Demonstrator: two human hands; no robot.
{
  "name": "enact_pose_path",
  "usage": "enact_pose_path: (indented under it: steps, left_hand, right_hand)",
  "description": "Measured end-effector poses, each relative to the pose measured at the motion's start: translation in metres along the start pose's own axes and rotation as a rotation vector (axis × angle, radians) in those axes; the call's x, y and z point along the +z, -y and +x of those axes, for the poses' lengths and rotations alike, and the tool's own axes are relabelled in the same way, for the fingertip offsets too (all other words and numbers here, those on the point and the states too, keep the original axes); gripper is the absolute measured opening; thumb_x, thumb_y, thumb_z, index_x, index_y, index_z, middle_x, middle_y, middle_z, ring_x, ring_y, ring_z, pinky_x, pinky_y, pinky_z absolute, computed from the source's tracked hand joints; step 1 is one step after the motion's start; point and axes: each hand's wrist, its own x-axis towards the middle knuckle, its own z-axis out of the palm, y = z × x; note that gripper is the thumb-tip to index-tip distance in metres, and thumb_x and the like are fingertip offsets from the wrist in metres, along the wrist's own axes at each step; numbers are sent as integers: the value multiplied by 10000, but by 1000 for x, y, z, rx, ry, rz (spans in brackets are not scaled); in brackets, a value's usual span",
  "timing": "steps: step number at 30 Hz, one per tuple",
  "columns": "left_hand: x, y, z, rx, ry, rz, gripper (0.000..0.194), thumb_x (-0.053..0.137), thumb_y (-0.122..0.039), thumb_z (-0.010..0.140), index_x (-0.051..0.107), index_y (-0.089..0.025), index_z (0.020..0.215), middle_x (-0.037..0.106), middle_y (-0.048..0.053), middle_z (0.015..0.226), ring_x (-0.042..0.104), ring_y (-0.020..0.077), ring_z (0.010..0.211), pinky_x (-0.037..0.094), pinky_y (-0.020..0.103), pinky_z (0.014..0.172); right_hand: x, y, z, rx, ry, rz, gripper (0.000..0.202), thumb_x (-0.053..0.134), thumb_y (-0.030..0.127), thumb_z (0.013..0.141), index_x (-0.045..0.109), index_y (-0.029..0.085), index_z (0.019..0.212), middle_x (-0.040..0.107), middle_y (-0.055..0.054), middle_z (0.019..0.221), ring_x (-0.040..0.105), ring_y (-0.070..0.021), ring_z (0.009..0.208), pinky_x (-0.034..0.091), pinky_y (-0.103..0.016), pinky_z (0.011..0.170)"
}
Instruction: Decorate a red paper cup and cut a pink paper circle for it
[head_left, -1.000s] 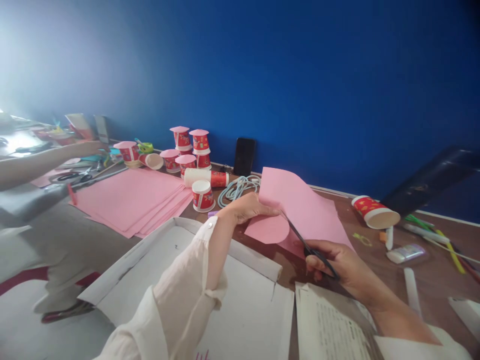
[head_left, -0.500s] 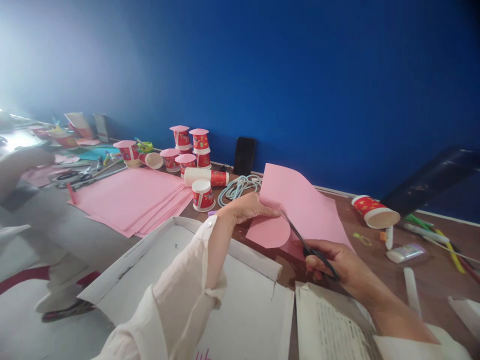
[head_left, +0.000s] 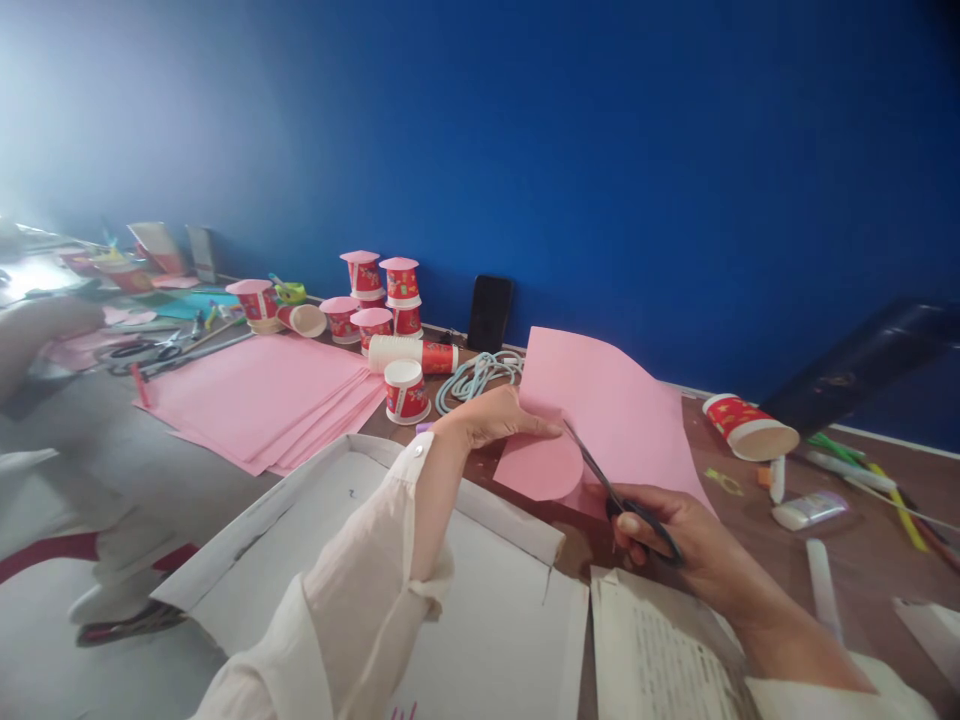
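Note:
My left hand (head_left: 514,415) grips a sheet of pink paper (head_left: 611,400), thumb on top and the other fingers hidden beneath it. A rounded flap (head_left: 544,470) of the same sheet, with a curved cut edge, hangs below my thumb. In my right hand (head_left: 664,530) is a pair of dark-handled scissors (head_left: 596,468), my fingers through its handles. The blades lie at the paper along the curve, close to my left thumb tip. The far part of the sheet bends up toward the blue wall.
Left stand red paper cups (head_left: 364,275) with pink tops beside a pink paper stack (head_left: 262,395). A pale cable (head_left: 480,378) and a phone (head_left: 490,312) sit behind. Nearer are a white box lid (head_left: 495,600) and a printed booklet (head_left: 667,650). Another person's arm (head_left: 45,335) shows far left.
The pink sheet and its rounded flap have shifted slightly right and down. My right hand and the scissors have moved a little the same way; my left hand stays nearly still.

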Motion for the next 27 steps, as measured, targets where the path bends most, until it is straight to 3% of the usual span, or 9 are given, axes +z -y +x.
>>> enact_pose_path:
  steps: [8, 14, 27]
  left_hand:
    - [-2, 1, 1, -8, 2, 8, 409, 857, -344, 628, 765, -175, 988, 756, 93, 1023, 695, 226, 885, 545, 344, 811]
    - [-3, 1, 1, -12, 0, 19, 442, 862, -351, 622, 762, -181, 1019, 756, 92, 1021, 695, 230, 882, 544, 352, 818]
    - [-4, -1, -2, -31, 9, 126, 445, 838, -353, 646, 744, -163, 1037, 755, 97, 957, 696, 237, 851, 544, 341, 773]
  right_hand:
    - [0, -2, 1, 10, -6, -17, 421, 778, 570, 698, 730, 163, 792, 561, 4, 605, 456, -95, 529, 358, -240, 512]
    - [-3, -7, 2, -9, 2, -58, 504, 752, 548, 753, 731, 167, 1083, 555, 10, 626, 466, -103, 553, 369, -244, 531]
    - [-3, 0, 0, 60, -26, -72, 613, 818, 586, 631, 759, 158, 1065, 563, 0, 628, 458, -106, 533, 398, -252, 518]
